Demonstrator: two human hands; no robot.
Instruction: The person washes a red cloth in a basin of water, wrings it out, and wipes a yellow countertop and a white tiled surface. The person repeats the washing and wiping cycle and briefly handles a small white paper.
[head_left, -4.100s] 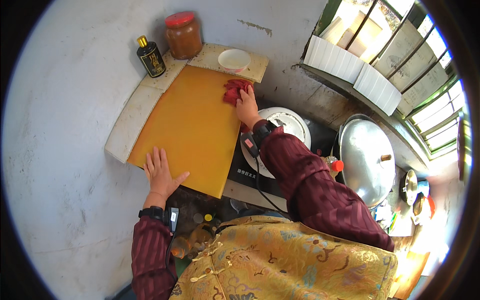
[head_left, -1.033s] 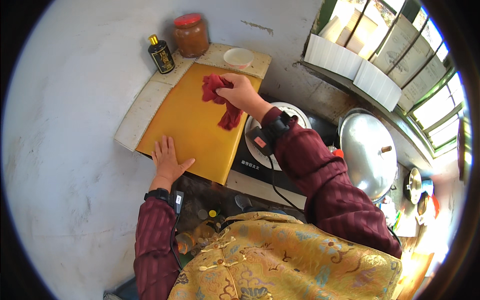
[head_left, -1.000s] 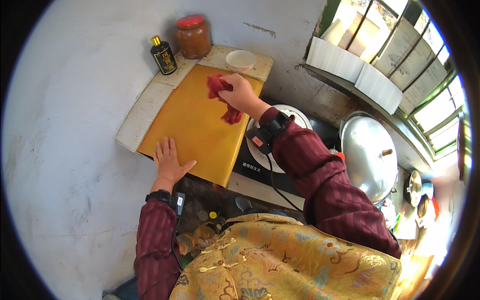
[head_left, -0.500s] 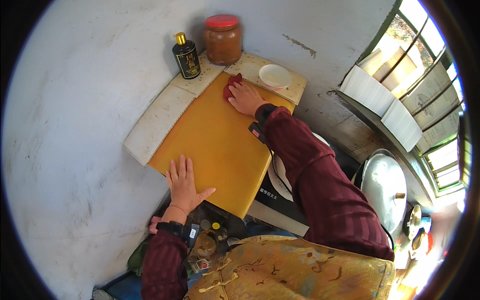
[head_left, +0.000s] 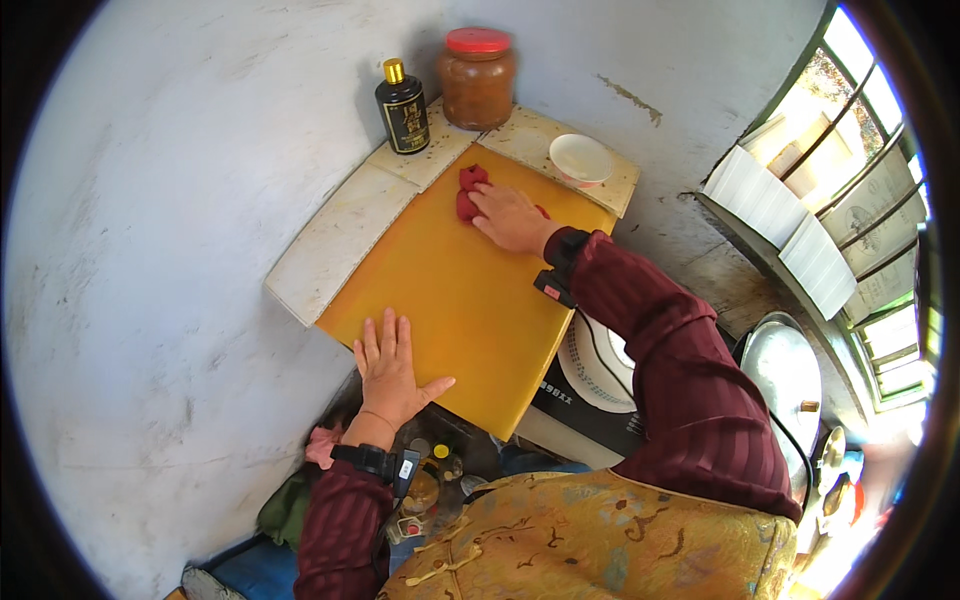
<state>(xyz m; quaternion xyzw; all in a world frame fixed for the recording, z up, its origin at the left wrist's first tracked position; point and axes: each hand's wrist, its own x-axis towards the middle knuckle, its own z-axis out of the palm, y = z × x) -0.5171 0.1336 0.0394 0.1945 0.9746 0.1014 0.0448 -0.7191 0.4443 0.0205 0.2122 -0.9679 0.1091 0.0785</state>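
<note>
A dark red cloth lies bunched on the far part of a yellow-brown board. Over it presses my right hand, fingers bent around the cloth; a bit of red also shows by the wrist side. My left hand rests flat on the board's near left edge, fingers spread and thumb out to the right, holding nothing. Behind the cloth, a small white bowl stands on a pale speckled ledge that borders the board.
On the ledge's corner stand a dark bottle with a gold cap and a brown jar with a red lid. Right of the board are a white pot on a black cooktop and a large metal lid. Jars crowd below the board.
My right hand has drawn the red cloth a little nearer over the board. The view has shifted, so the whole scene sits slightly further right. My left hand stays on the board's edge.
</note>
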